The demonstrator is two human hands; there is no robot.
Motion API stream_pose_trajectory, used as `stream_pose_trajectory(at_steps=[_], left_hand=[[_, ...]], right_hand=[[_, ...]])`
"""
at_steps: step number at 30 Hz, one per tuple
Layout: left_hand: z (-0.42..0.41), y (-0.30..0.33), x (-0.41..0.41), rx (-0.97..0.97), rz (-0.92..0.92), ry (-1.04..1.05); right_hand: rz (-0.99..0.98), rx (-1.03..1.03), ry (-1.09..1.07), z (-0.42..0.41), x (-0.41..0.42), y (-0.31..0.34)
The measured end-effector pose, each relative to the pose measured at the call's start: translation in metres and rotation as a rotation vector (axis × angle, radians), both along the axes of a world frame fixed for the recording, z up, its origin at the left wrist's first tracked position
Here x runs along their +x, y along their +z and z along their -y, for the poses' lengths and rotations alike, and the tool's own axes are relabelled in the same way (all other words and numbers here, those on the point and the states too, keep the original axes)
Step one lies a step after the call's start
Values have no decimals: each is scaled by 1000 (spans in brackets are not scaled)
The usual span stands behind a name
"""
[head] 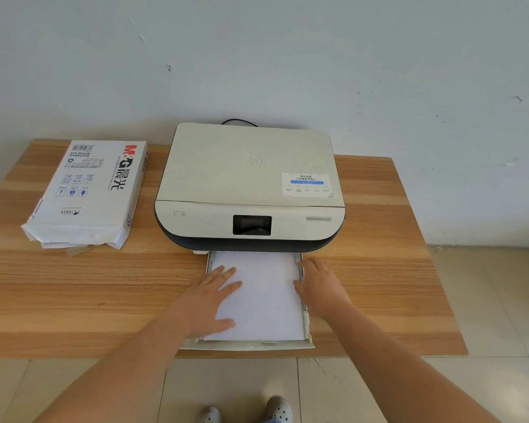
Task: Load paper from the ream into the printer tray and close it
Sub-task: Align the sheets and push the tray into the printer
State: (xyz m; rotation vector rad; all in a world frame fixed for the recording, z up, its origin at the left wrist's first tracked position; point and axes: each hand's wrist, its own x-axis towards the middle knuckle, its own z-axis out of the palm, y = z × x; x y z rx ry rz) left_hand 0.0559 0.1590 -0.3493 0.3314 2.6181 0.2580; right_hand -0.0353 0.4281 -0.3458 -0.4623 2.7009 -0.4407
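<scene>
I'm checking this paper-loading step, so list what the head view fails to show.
- Depth of the white paper stack in the pulled-out pale printer tray: seen from above, the left hand lying flat on it.
- Tray's right wall: partly covered by the right hand.
- Small print on the white M&G paper ream: too small.
- Dark screen of the cream HP printer: unreadable.

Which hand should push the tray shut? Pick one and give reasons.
Left, probably. The left hand lies flat on the paper stack, nearer the tray's front lip. The right hand rests along the tray's right side rail, farther from the lip. The tray is pulled out from the printer.
</scene>
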Motion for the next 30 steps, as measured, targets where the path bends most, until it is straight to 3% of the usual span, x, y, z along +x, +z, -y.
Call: stream_pose_trajectory(at_steps=[5,8,10,12,30], left_hand=[[21,8,-15,188,-171,546],[29,9,-22,190,10,736],[27,9,-23,124,186,705],[22,7,-26,56,250,637],[18,-22,-40,-35,188,552]], right_hand=[[0,112,-28,-9,-12,-2],[153,167,-116,-7,-15,-7],[261,194,-141,-3,-15,-8],[284,236,-101,1,-14,-11],[340,281,-192,16,-17,-16]])
